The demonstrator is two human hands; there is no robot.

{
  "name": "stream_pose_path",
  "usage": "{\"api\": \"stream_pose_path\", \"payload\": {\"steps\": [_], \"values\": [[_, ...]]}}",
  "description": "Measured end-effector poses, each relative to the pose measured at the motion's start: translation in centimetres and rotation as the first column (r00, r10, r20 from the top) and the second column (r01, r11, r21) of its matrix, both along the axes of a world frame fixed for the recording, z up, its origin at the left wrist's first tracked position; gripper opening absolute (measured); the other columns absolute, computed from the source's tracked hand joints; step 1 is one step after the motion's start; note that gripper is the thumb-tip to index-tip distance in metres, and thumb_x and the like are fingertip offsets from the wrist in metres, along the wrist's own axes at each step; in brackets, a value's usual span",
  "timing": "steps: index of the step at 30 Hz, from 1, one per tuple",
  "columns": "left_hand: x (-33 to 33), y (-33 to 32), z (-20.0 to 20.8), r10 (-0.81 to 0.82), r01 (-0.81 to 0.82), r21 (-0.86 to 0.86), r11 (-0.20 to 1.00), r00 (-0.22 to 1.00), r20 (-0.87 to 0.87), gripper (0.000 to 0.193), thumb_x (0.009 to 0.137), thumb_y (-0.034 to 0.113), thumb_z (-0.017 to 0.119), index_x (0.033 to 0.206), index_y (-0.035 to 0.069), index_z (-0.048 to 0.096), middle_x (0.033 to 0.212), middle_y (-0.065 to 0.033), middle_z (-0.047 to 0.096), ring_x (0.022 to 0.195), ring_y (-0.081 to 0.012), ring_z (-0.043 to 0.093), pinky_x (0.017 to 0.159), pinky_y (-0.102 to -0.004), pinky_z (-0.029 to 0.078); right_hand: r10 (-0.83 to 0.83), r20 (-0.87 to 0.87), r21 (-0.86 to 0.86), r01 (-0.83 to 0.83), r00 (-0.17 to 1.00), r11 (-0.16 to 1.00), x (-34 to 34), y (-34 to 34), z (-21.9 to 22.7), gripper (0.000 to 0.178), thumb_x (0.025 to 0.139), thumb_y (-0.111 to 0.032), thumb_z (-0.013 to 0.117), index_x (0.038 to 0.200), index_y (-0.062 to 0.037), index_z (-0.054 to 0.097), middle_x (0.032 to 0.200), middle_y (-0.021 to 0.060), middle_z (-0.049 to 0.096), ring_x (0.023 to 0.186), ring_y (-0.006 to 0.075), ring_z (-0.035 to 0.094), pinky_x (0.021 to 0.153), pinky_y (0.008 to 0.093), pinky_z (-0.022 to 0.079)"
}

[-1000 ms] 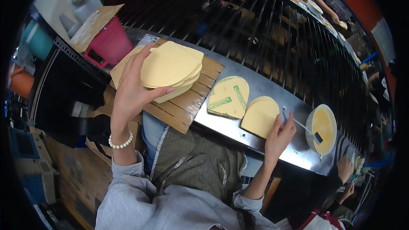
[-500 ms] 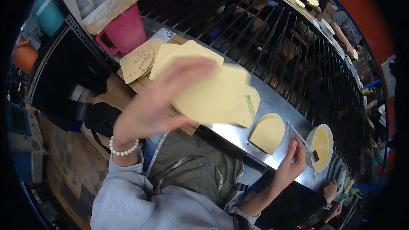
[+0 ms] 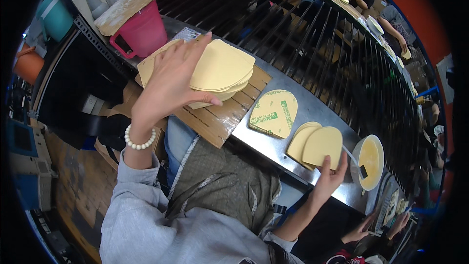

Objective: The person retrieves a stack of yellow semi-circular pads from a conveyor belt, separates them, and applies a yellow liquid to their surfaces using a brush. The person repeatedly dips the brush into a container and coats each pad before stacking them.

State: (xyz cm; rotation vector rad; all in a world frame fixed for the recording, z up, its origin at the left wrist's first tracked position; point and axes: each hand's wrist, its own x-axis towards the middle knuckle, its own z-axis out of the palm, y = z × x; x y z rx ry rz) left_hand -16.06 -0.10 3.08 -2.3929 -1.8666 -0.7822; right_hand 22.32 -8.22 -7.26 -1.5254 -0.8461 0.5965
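My left hand [image 3: 171,76], with a beaded bracelet at its wrist, spreads its fingers over a fanned stack of cream board pieces [image 3: 225,63], thumb by the near edge. The stack lies on corrugated cardboard [image 3: 234,107]. My right hand [image 3: 329,180] grips a cream round-ended board piece [image 3: 323,144], thumb on its face. That piece overlaps a small pile of like pieces [image 3: 299,144]. Beside the right fingers a flat brush [image 3: 362,171] leans over a white bowl [image 3: 378,154] of yellowish stuff; whether the hand touches its handle I cannot tell.
A board piece with green print [image 3: 274,112] lies on the metal bench [image 3: 256,144]. Behind runs a rack of dark bars [image 3: 303,44]. A pink jug [image 3: 141,32] under a cardboard sheet [image 3: 129,10] stands at far left. Other people's hands [image 3: 359,232] are at the lower right.
My left hand has moved left from mid-bench, where it carried blurred board, to the stack on the cardboard, its fingers now spread. My right hand now holds a piece at the small pile.
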Motion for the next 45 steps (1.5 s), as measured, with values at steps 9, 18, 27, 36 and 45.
{"api": "stream_pose_path", "payload": {"steps": [9,18,27,36,45], "values": [[-0.3,-0.6,0.2,-0.089,0.096,0.0,0.995,0.923,0.375,0.105,0.065,0.034,0.093,0.155,0.008,0.045,0.14,-0.0178,0.056,0.137,-0.0354,0.05,0.115,-0.0482,0.04,-0.08,0.671,-0.088,0.186,0.737,0.979,-0.7,-0.1,0.3,0.046,0.092,-0.019,0.077,0.134,-0.0045,0.066,0.131,0.0156,0.057,0.108,0.0243,0.058,0.09,0.0393,0.049],[6.7,-2.7,3.4,-0.762,0.814,-0.106,0.571,0.574,0.3,0.093,0.072,0.019,0.088,0.154,0.002,0.047,0.15,-0.0155,0.052,0.135,-0.0351,0.051,0.112,-0.0476,0.04,0.66,0.22,0.162,-0.694,0.718,0.701,-8.4,-0.7,6.6,0.076,0.088,-0.012,0.081,0.151,0.0055,0.042,0.147,0.0203,0.052,0.127,0.0284,0.059,0.109,0.0406,0.047],[7.4,-3.7,1.3,0.068,0.701,-0.309,0.642,0.349,0.934,0.068,0.089,0.006,0.082,0.15,0.001,0.053,0.111,-0.0111,0.073,0.086,-0.0114,0.071,0.08,-0.0232,0.059,0.409,-0.327,0.241,-0.344,0.852,0.908,-10.0,-1.1,5.7,0.044,0.105,-0.013,0.06,0.144,0.0027,0.047,0.133,0.0165,0.06,0.122,0.0215,0.059,0.106,0.0353,0.048],[8.9,-4.0,0.4,0.065,0.665,-0.238,0.708,0.275,0.959,0.042,0.093,-0.001,0.074,0.135,-0.006,0.065,0.095,-0.0112,0.076,0.079,-0.0105,0.07,0.072,-0.0222,0.058,0.231,-0.417,0.288,-0.113,0.879,0.951,-9.5,-0.5,5.0,0.039,0.106,-0.012,0.059,0.141,0.0031,0.051,0.135,0.0159,0.06,0.123,0.0213,0.06,0.107,0.0348,0.046],[7.0,-4.2,0.6,-0.068,0.487,-0.235,0.841,0.525,0.848,0.043,0.098,0.004,0.065,0.14,-0.003,0.062,0.129,-0.0142,0.071,0.11,-0.016,0.069,0.097,-0.0305,0.054,0.02,-0.007,0.189,-0.018,1.0,0.982,-6.7,-0.6,3.0,0.041,0.102,-0.004,0.065,0.141,0.0064,0.057,0.135,0.0207,0.063,0.118,0.0217,0.064,0.101,0.0333,0.052]]}}
